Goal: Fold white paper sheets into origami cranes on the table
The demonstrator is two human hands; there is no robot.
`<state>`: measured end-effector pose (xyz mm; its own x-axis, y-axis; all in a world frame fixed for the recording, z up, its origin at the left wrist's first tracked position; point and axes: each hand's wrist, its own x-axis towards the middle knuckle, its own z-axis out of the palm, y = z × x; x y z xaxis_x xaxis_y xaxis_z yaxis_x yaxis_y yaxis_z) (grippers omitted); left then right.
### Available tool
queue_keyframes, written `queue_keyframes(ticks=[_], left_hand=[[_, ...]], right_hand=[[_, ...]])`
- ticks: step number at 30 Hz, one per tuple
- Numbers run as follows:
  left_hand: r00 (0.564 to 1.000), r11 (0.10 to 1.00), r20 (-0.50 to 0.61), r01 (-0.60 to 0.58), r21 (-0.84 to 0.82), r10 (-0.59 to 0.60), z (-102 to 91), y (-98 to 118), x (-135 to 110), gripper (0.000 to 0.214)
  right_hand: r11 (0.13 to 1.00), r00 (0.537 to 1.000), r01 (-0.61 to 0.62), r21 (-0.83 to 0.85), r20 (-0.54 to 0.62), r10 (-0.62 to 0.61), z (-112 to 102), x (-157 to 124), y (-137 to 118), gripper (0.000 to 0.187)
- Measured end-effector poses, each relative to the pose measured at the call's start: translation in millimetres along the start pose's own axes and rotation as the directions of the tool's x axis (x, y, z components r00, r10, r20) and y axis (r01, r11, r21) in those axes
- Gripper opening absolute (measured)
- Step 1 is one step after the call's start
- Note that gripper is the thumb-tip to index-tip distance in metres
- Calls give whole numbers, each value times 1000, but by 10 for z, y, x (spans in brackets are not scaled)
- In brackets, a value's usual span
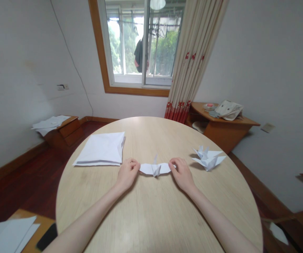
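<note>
A white folded paper crane [156,170] is stretched between my two hands near the middle of the round table, its wings spread out to the sides. My left hand [129,171] pinches the tip of the left wing. On the other side, my right hand [181,172] has the right wing's tip between thumb and fingers. Both wing tips are partly hidden by my fingers. A thin point of the crane stands up from its centre.
Folded paper cranes [208,162] sit to the right on the round table [141,211]. At the left lies a stack of white paper [101,149]. Beyond the table are a wooden cabinet [225,123] and a low stool [68,130] bearing papers.
</note>
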<state>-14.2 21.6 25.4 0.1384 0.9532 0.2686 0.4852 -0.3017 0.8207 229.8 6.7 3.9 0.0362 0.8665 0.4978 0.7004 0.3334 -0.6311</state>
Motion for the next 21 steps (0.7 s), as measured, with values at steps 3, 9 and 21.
queue_keyframes(ticks=[3, 9, 21], left_hand=[[1000, 1000, 17, -23, 11, 23, -6, 28, -22, 39], [998, 999, 40, -43, 6, 43, -8, 107, -60, 42], [980, 992, 156, -120, -30, 123, 0, 205, -144, 36]], right_hand=[[995, 997, 62, -73, -43, -65, -10, -16, -55, 21], [935, 959, 222, -276, -113, -261, -40, -73, -240, 25], [917, 939, 330, -223, -18, -342, -64, -159, -393, 10]])
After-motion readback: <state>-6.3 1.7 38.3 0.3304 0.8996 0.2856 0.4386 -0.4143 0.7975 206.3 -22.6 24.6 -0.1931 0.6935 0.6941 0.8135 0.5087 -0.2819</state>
